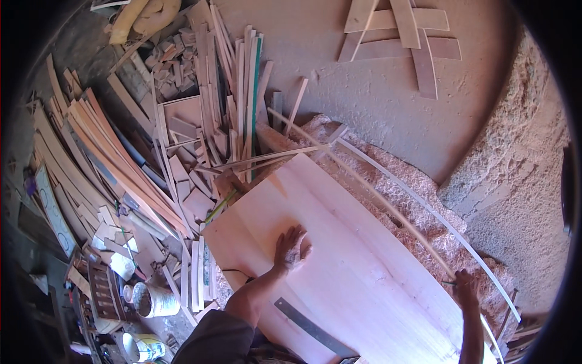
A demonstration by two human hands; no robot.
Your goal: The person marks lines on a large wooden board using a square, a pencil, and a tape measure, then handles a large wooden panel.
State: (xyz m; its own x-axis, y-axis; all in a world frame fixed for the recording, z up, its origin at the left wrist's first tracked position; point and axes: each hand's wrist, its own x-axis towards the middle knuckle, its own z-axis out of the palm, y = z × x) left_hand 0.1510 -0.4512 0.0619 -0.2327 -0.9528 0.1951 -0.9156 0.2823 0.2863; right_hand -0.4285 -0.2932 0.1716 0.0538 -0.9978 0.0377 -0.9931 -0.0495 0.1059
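Observation:
A large pale wooden panel (357,242) lies slantwise in front of me. My left hand (291,249) rests on its upper left part, palm down with the fingers out, holding nothing. At the panel's right edge my right hand (467,288) is closed around a long thin wooden strip (388,209). The strip runs up and left past the panel's far corner, slightly blurred. A small dark green stick (448,283) pokes out beside the right fingers; its kind is unclear. A dark flat metal blade, like a square's (315,327), lies on the panel near my left forearm.
Wood shavings (418,176) heap beyond the panel, with another pale strip (436,218) across them. Stacked boards (121,164) and offcuts (176,60) crowd the left. White buckets (154,300) stand lower left. Crossed wooden pieces (403,30) lie at the far right.

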